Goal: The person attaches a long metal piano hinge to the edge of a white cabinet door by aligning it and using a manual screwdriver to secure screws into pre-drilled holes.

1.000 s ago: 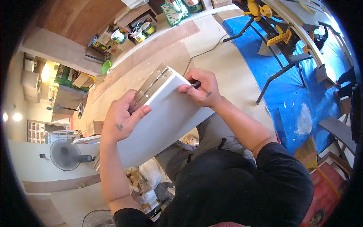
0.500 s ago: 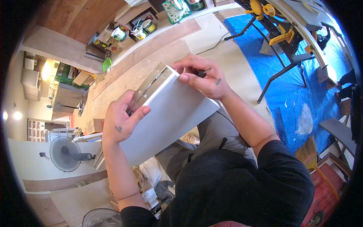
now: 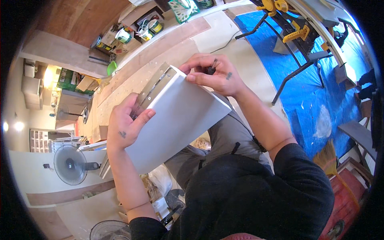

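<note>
White panel slanting above the lap, right hand gripping its corner

Its metal strip is edging the upper end, where the left hand is holding on, thumb lying across the face. Since a second ago, the right hand is sitting nearer the top corner, a small dark object resting in its curled fingers; it is probably steadying rather than working. Gray trousers are showing below; blue tarp is spreading to the right.
</note>
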### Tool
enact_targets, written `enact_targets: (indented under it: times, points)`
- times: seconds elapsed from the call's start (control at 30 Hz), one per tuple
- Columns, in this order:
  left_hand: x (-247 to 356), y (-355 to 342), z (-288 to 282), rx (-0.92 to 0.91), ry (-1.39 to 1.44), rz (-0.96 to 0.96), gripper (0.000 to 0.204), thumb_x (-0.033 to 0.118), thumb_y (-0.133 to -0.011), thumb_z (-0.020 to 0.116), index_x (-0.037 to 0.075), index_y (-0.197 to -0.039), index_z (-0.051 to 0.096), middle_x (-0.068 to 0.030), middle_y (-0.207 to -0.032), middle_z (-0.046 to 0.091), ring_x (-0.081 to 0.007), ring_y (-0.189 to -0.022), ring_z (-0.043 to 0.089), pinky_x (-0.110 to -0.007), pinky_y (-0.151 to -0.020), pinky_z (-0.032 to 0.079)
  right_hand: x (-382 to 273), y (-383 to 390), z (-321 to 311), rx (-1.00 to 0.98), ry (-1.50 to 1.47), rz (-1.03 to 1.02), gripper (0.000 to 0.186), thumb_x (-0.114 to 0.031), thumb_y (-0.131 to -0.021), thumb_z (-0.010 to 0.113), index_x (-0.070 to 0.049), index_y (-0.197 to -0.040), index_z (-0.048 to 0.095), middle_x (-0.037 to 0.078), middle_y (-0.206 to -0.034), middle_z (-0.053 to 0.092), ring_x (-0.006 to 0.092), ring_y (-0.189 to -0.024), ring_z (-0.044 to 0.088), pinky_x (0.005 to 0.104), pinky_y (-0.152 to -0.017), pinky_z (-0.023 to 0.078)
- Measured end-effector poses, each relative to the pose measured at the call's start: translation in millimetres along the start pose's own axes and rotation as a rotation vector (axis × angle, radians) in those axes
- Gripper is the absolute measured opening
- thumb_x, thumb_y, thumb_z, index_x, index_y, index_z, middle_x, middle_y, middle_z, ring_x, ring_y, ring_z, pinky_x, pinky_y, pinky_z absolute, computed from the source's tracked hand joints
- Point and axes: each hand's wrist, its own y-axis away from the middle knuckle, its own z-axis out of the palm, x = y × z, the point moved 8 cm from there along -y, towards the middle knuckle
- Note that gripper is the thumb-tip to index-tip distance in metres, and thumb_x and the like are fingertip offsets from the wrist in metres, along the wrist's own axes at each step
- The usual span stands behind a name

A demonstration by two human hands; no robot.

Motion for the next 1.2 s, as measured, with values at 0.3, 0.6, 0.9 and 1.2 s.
enact_targets:
  times: [0.3,0.6,0.9,1.2]
  points:
    - [4.2,-0.9,1.0,-0.005,0.005,0.004,0.036,0.027,-0.09,0.084,0.003,-0.091,0.057,-0.0003,-0.064,0.053,-0.0083,-0.061,0.044,-0.028,-0.057,0.039,1.6,-1.1,-2.6,-0.008,0.033,-0.004,0.024,-0.012,-0.092,0.074,-0.001,-0.113,0.078,0.004,-0.103,0.072,0.0088,-0.084,0.06,0.0252,-0.073,0.045]
    - [-3.4,0.3,0.4,0.008,0.038,-0.008,0.036,0.026,-0.089,0.085,0.003,-0.091,0.057,0.0003,-0.065,0.052,-0.008,-0.062,0.045,-0.027,-0.057,0.04,-8.3,-5.8,-3.7,0.009,0.142,-0.056,0.021,-0.01,-0.092,0.075,-0.002,-0.111,0.079,0.002,-0.096,0.072,0.0071,-0.077,0.056,0.0243,-0.069,0.043]
    - [-2.0,4.1,0.1,0.005,0.02,-0.013,0.034,0.023,-0.088,0.085,0.003,-0.091,0.057,0.0007,-0.067,0.053,-0.0077,-0.062,0.046,-0.028,-0.057,0.04,-31.4,-11.8,3.7,0.001,0.122,-0.138,0.024,-0.013,-0.092,0.074,-0.002,-0.114,0.078,0.001,-0.091,0.067,0.0067,-0.075,0.055,0.0246,-0.068,0.042]
    - [4.9,5.0,-0.3,0.019,-0.014,-0.001,0.037,0.027,-0.088,0.085,0.003,-0.089,0.057,-0.0027,-0.064,0.053,-0.0101,-0.059,0.048,-0.029,-0.056,0.041,-17.3,-15.5,4.5,0.043,0.034,-0.032,0.021,-0.014,-0.097,0.071,0.002,-0.11,0.076,0.003,-0.095,0.07,0.0082,-0.088,0.062,0.0245,-0.079,0.048]
